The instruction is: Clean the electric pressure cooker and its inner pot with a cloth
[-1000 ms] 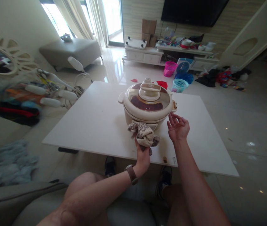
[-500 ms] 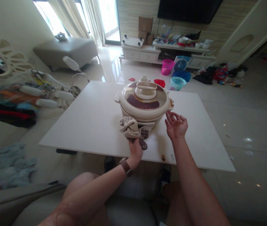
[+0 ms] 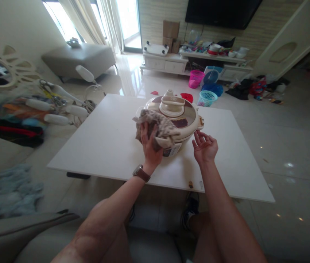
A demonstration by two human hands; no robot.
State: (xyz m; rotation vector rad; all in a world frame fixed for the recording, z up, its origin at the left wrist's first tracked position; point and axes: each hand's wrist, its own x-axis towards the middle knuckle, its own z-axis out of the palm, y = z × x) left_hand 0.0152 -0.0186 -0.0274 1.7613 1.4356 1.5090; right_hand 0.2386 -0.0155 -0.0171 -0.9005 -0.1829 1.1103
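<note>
A cream electric cooker (image 3: pixel 189 133) stands on the white table, its lid with a clear window and a raised handle (image 3: pixel 173 100). My left hand (image 3: pixel 151 144) presses a brown-and-cream patterned cloth (image 3: pixel 164 126) against the cooker's front left side and lid edge. The cloth covers part of the lid and the front rim. Below it, the cooker's control panel (image 3: pixel 171 150) partly shows. My right hand (image 3: pixel 205 146) is palm up, fingers apart and slightly curled. Its fingertips reach the cooker's right side, just under the side handle (image 3: pixel 201 122).
The white table (image 3: pixel 97 142) has a small dark object (image 3: pixel 190 184) and a small clear piece (image 3: pixel 201 185) near its front edge. Beyond it, pink (image 3: pixel 196 79) and light-blue (image 3: pixel 207 97) baskets stand on the floor. A white lamp with several arms (image 3: pixel 75 109) is at the left.
My left hand has moved up with the cloth, from the cooker's front panel onto its upper left side and lid edge. My right hand has stayed at the right side.
</note>
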